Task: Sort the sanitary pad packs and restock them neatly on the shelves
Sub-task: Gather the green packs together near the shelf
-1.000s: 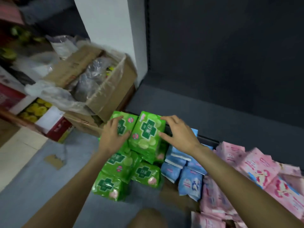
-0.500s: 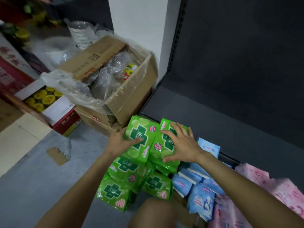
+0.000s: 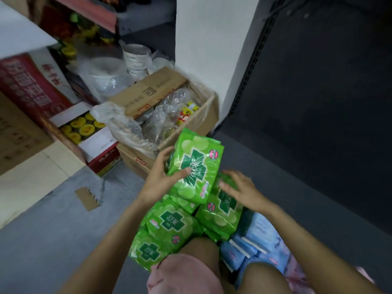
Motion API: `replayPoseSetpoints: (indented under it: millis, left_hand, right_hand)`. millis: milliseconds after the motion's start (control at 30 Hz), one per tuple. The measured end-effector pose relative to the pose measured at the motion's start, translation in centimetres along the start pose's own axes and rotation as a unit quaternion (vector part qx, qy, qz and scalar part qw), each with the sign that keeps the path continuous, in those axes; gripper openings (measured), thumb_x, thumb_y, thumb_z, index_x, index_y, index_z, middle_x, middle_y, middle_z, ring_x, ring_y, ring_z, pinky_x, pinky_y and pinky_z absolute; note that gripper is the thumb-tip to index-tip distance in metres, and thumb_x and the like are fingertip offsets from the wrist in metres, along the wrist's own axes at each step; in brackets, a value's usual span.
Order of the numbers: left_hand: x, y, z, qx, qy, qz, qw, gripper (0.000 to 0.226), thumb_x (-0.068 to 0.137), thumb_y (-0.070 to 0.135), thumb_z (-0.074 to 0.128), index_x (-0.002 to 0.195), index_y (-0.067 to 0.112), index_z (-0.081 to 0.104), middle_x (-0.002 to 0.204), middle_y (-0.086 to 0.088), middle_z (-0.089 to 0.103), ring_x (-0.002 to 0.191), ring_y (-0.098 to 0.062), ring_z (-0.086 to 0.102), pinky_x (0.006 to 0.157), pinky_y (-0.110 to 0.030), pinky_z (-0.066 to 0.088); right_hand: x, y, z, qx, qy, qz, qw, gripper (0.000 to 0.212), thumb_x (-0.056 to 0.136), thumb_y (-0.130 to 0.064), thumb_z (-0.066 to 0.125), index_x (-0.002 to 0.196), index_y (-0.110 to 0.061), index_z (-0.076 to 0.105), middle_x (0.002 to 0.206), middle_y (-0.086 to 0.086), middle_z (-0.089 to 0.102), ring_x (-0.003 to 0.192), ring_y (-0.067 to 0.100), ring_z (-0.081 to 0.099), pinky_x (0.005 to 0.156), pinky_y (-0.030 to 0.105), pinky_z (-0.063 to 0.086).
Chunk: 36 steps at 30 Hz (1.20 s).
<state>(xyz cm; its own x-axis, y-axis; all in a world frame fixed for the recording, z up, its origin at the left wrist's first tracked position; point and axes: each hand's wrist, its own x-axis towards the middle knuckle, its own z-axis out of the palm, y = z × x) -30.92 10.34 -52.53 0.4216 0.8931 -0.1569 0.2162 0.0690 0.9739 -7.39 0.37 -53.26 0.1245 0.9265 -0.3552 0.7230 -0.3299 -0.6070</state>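
Note:
My left hand [image 3: 159,179] grips a green pad pack [image 3: 196,164] raised above the pile, thumb across its front and fingers behind it. More green packs [image 3: 169,221] lie heaped on the floor below. My right hand [image 3: 241,189], blurred, lies with spread fingers on another green pack [image 3: 222,211] in the heap. Blue packs [image 3: 256,240] sit to the right of the green ones, and pink packs [image 3: 297,281] show at the bottom right. The dark bottom shelf [image 3: 286,187] stretches behind the pile.
An open cardboard box [image 3: 169,115] with plastic-wrapped goods stands just behind the green packs. A red carton [image 3: 101,153] of yellow-lidded tins lies to its left. A white pillar [image 3: 212,49] rises at the shelf's left end. My knees [image 3: 191,268] are at the bottom.
My left hand has lifted one green pack up off the pile. My right hand has come off that pack's neighbour and moved down right onto a lower green pack. The camera has tilted left and closer.

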Motion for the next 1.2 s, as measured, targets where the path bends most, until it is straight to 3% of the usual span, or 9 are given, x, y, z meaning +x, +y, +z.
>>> replayPoseSetpoints:
  millis: [67,133,333,567,667,833,967,1067,1200]
  left_hand:
    - [0.1,3.9,-1.4,0.047,-0.018,0.083,0.995,0.085,0.055,0.063,0.079,0.131,0.041,0.047,0.136,0.014,0.049,0.126,-0.002,0.045,0.107,-0.03,0.037]
    - [0.0,8.6,-2.5,0.113,-0.043,0.164,0.979,0.079,0.057,0.058,0.079,0.129,0.041,0.051,0.133,0.022,0.049,0.126,0.008,0.041,0.106,-0.019,0.033]
    - [-1.6,18.3,-3.0,0.215,-0.07,0.329,0.917,0.078,0.061,0.058,0.077,0.132,0.041,0.051,0.142,0.015,0.044,0.133,0.0,0.037,0.111,-0.038,0.033]
    - [-0.7,26.4,-3.5,0.126,-0.022,0.491,0.861,0.078,0.063,0.051,0.077,0.132,0.03,0.048,0.15,-0.001,0.031,0.14,-0.012,0.031,0.112,-0.03,0.031]
    - [0.9,30.9,-1.6,0.021,0.01,0.485,0.874,0.083,0.061,0.051,0.079,0.134,0.04,0.041,0.144,0.003,0.04,0.134,-0.009,0.039,0.106,-0.031,0.039]
    - [3.6,36.8,2.5,-0.053,-0.004,0.421,0.906,0.106,0.055,0.059,0.074,0.145,0.032,0.026,0.125,0.018,0.051,0.109,0.013,0.052,0.079,-0.008,0.047]
    - [6.0,40.6,4.0,-0.008,-0.031,0.449,0.893,0.098,0.065,0.037,0.086,0.145,0.023,0.031,0.127,0.009,0.056,0.106,0.012,0.055,0.085,-0.008,0.045]
    - [8.3,43.0,5.2,0.038,-0.007,0.46,0.887,0.08,0.069,0.029,0.083,0.137,0.022,0.042,0.117,0.011,0.061,0.106,0.002,0.057,0.092,-0.02,0.047]
    - [12.4,44.5,6.0,0.137,0.013,0.445,0.885,0.069,0.077,0.032,0.077,0.136,0.02,0.042,0.123,0.003,0.062,0.115,-0.02,0.057,0.095,-0.035,0.046]
  right_hand:
    - [-1.3,-3.3,-3.2,0.199,0.096,-0.065,0.973,0.071,0.074,-0.082,0.044,0.127,-0.035,0.039,0.143,-0.004,0.041,0.136,0.009,0.034,0.113,0.027,0.028]
    - [-3.2,-6.7,-7.1,0.252,0.139,-0.138,0.948,0.074,0.067,-0.077,0.06,0.128,-0.042,0.036,0.142,-0.013,0.039,0.133,0.002,0.037,0.109,0.018,0.031]
    - [-7.2,-13.9,-14.8,0.068,0.113,-0.236,0.963,0.106,0.058,-0.048,0.084,0.138,-0.053,0.014,0.135,-0.035,0.038,0.125,-0.005,0.044,0.101,0.018,0.039]
    - [-12.8,-19.0,-20.2,0.002,0.326,-0.248,0.913,0.113,0.054,-0.051,0.083,0.138,-0.059,0.007,0.135,-0.029,0.045,0.12,-0.006,0.05,0.096,0.014,0.042]
    - [-13.9,-20.6,-23.5,0.055,0.406,-0.251,0.877,0.107,0.055,-0.048,0.084,0.138,-0.052,0.017,0.124,-0.032,0.052,0.114,-0.005,0.055,0.094,0.02,0.047]
    - [-14.3,-21.5,-28.5,0.169,0.493,-0.251,0.816,0.087,0.062,-0.037,0.081,0.134,-0.024,0.034,0.109,-0.018,0.061,0.095,0.001,0.065,0.062,0.025,0.057]
    - [-12.2,-21.6,-33.0,0.19,0.545,-0.243,0.78,0.068,0.071,-0.04,0.08,0.122,-0.024,0.038,0.106,-0.017,0.062,0.094,-0.004,0.063,0.073,0.025,0.055]
    - [-10.6,-21.4,-36.1,0.13,0.53,-0.205,0.812,0.065,0.08,-0.04,0.073,0.127,-0.021,0.032,0.114,-0.014,0.057,0.098,-0.003,0.057,0.075,0.012,0.044]
    - [-8.2,-19.7,-40.1,-0.032,0.484,-0.085,0.87,0.074,0.076,-0.048,0.072,0.135,-0.016,0.04,0.129,0.006,0.047,0.125,0.023,0.041,0.101,0.037,0.039]
